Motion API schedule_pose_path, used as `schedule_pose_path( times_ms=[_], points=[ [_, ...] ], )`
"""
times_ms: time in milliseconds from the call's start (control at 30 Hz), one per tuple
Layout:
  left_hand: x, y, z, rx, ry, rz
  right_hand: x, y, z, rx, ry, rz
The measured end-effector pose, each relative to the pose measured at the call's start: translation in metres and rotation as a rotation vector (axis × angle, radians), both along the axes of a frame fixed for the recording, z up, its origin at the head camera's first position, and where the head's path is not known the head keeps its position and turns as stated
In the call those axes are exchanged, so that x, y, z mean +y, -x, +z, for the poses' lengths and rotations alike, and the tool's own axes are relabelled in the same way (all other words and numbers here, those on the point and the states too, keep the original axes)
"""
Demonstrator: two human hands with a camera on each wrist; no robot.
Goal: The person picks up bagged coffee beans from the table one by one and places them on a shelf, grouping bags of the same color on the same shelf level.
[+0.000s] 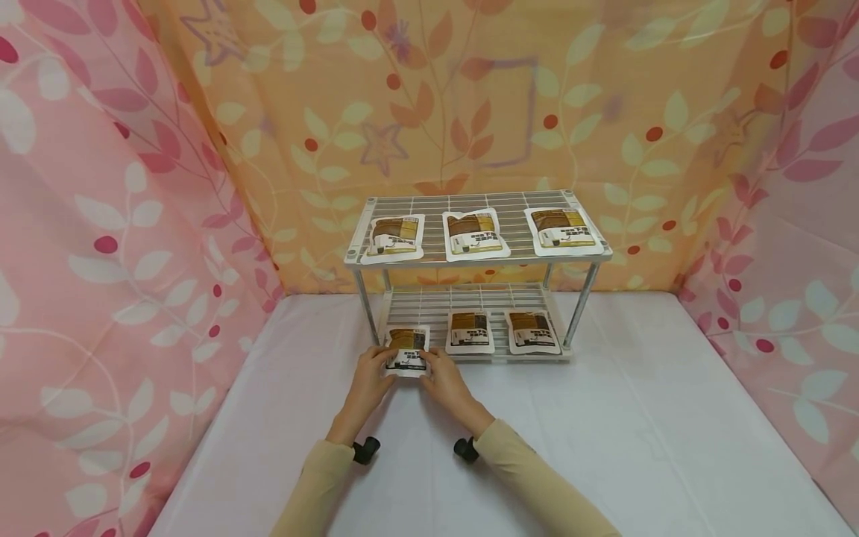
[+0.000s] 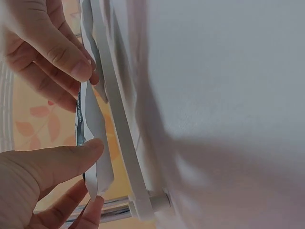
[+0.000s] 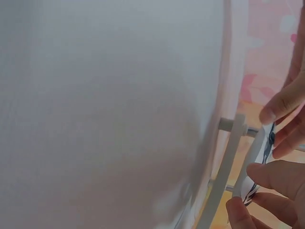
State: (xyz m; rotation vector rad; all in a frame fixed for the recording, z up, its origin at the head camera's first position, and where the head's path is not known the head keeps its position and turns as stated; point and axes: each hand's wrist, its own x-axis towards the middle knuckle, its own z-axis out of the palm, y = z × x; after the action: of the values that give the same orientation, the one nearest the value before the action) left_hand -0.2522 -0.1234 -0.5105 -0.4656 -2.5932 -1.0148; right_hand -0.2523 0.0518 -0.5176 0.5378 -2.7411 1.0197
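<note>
Both hands pinch a white foil pouch (image 1: 407, 362) with a brown and gold label at the front left of the lower shelf. My left hand (image 1: 372, 379) grips its left edge and my right hand (image 1: 446, 382) its right edge. Seen edge-on in the left wrist view, the pouch (image 2: 97, 126) lies between thumb and fingers of each hand. In the right wrist view the pouch (image 3: 257, 155) is likewise held at both sides, close to the rack's front bar (image 3: 224, 176). Whether its underside touches the shelf is hidden.
A two-tier wire rack (image 1: 483, 262) stands on a white-covered table (image 1: 604, 447). Three similar pouches lie on its top shelf, including a middle pouch (image 1: 475, 233). Two more, a pouch (image 1: 470, 332) and another pouch (image 1: 532, 332), lie on the lower shelf. Patterned curtains (image 1: 443, 112) surround the table.
</note>
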Motion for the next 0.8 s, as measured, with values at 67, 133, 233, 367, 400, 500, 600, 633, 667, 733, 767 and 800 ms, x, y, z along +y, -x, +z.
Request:
schedule_pose_path(
  times_ms=[67,133,233,367,400,500,600,633,667,733,767,800],
  points=[
    [0.001,0.003,-0.001,-0.001,0.004,0.001,0.000,0.002,-0.001,0.006,-0.014,-0.005],
    [0.003,0.006,-0.001,-0.002,0.009,0.000,0.001,0.003,-0.003,0.027,-0.031,-0.006],
    [0.004,0.009,-0.003,0.005,0.018,0.001,0.001,0.005,-0.003,0.058,-0.048,-0.008],
    [0.005,0.015,-0.003,0.037,0.026,0.004,0.001,0.011,-0.002,0.096,-0.083,-0.012],
    [0.006,0.016,-0.003,0.043,0.024,0.007,0.000,0.013,-0.002,0.103,-0.089,-0.013],
    [0.007,0.020,-0.003,0.057,0.028,0.017,-0.001,0.018,-0.002,0.113,-0.088,-0.014],
    [0.010,0.024,-0.002,0.056,0.030,0.028,-0.002,0.023,-0.002,0.111,-0.088,-0.012],
    [0.010,0.025,-0.002,0.059,0.027,0.027,-0.002,0.024,-0.003,0.109,-0.089,-0.012],
    [0.011,0.026,-0.002,0.061,0.026,0.027,-0.003,0.026,-0.003,0.107,-0.090,-0.014],
    [0.012,0.029,-0.002,0.057,0.013,0.028,-0.003,0.028,-0.004,0.112,-0.084,-0.014],
    [0.012,0.030,-0.003,0.058,0.004,0.028,-0.003,0.029,-0.005,0.117,-0.084,-0.015],
    [0.013,0.031,-0.003,0.059,-0.001,0.030,-0.003,0.030,-0.006,0.120,-0.087,-0.017]
  ],
)
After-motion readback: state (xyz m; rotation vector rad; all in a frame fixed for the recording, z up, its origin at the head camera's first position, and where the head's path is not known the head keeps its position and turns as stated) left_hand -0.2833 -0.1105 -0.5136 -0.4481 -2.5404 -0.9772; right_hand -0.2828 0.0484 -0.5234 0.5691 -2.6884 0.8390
